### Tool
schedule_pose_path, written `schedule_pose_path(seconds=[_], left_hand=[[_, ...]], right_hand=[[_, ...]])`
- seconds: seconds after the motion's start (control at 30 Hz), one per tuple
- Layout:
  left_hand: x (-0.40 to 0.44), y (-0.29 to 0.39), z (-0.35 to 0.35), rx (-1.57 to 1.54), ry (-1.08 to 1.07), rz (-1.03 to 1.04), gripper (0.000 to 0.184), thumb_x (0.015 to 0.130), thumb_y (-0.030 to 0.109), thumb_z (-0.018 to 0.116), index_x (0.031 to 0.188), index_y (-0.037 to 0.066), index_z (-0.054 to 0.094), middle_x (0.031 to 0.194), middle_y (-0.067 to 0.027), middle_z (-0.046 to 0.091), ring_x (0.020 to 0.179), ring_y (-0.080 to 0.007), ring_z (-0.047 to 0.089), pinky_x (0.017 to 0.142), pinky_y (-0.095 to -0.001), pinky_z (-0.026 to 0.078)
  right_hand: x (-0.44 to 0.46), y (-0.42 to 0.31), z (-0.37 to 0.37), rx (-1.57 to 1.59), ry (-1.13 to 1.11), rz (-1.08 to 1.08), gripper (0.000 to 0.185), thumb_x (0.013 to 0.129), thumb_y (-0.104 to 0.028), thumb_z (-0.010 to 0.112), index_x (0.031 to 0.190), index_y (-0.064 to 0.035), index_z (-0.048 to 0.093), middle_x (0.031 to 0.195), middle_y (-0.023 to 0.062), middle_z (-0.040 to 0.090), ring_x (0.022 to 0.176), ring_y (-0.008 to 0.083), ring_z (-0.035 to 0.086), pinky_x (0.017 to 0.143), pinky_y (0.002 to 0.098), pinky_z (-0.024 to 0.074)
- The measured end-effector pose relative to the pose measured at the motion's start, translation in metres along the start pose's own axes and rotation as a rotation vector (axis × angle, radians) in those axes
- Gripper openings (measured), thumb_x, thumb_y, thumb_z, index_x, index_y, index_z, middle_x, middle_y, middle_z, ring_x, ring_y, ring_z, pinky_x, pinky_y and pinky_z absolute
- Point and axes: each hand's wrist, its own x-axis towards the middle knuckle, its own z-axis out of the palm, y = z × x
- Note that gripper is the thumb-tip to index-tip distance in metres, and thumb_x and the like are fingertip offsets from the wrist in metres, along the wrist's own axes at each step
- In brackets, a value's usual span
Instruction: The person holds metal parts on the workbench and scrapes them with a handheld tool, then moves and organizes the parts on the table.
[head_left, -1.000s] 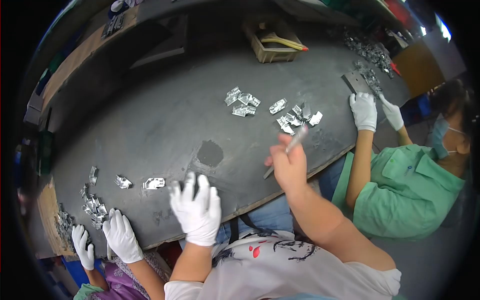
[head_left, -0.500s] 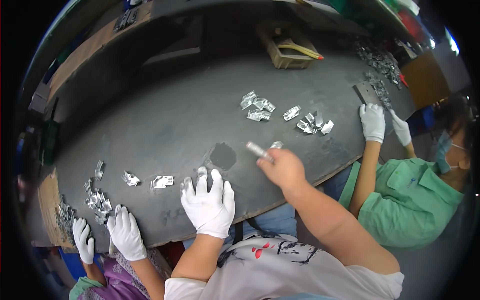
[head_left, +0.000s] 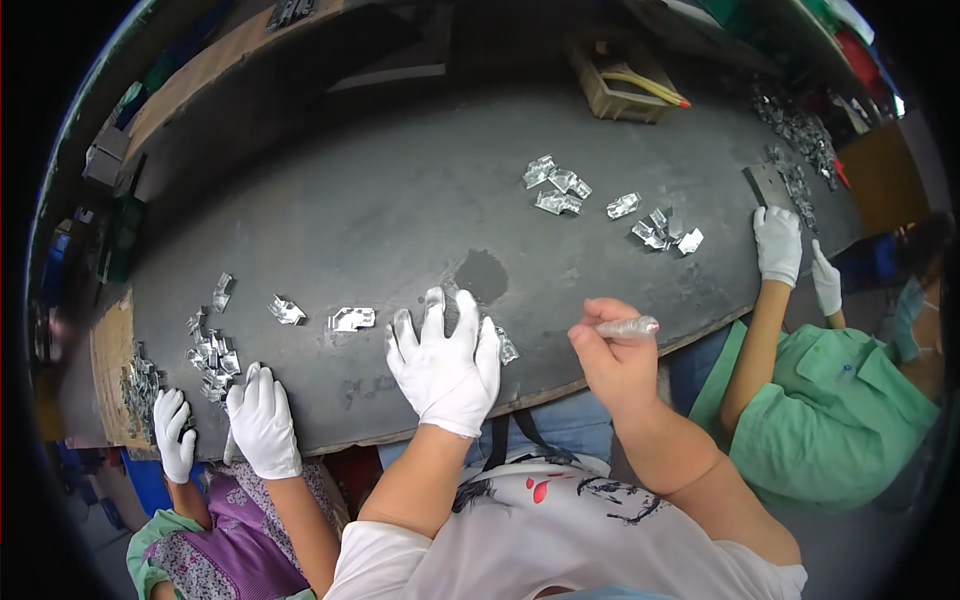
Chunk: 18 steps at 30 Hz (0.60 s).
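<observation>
My left hand (head_left: 445, 365), in a white glove with greyed fingertips, lies on the dark tabletop with its fingers spread. A small shiny metal clip-like piece (head_left: 508, 346) shows at its right edge, partly hidden by the glove. I cannot tell whether the hand presses on it. My bare right hand (head_left: 617, 365) is closed around a pen-like stick (head_left: 629, 328) that looks wrapped in clear film, its reddish tip pointing right. Left of my gloved hand lies a single flat metal piece (head_left: 351, 319), with another piece (head_left: 287, 310) beyond it.
Several metal pieces (head_left: 558, 203) lie farther back, with another cluster (head_left: 668, 232) to their right. A bin (head_left: 625, 104) holds a yellow-handled tool. At left, a co-worker's gloved hands (head_left: 263, 420) are near a pile (head_left: 212, 360); another co-worker's gloved hand (head_left: 777, 245) is at right.
My right hand has moved right and turned, swinging the stick from pointing left to right. A metal piece beside that hand has gone from there; one now shows by my left glove. The view has shifted.
</observation>
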Motion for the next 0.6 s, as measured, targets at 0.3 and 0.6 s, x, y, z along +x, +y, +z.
schedule_pose_path(seconds=[0.3,0.6], left_hand=[[-0.001,-0.005,0.011,-0.040,0.013,-0.037,0.024,0.076,0.037,0.058,0.096,0.025,0.066,0.119,-0.0118,0.053,0.108,-0.0420,0.045,0.098,-0.0499,0.027],[0.003,-0.006,0.014,-0.006,0.048,0.002,0.021,0.074,0.034,0.061,0.091,0.024,0.067,0.115,-0.0114,0.056,0.104,-0.0419,0.047,0.094,-0.0504,0.032]], right_hand=[[0.003,0.002,0.040,-0.433,-0.117,-0.358,0.014,0.078,-0.007,0.062,0.089,-0.0021,0.056,0.077,0.0018,0.057,0.074,0.0077,0.052,0.062,0.0253,0.0432],[0.011,0.003,0.040,-0.450,-0.215,-0.570,0.016,0.075,-0.009,0.061,0.087,-0.0014,0.054,0.072,0.0025,0.056,0.065,0.0109,0.053,0.057,0.0265,0.0432]])
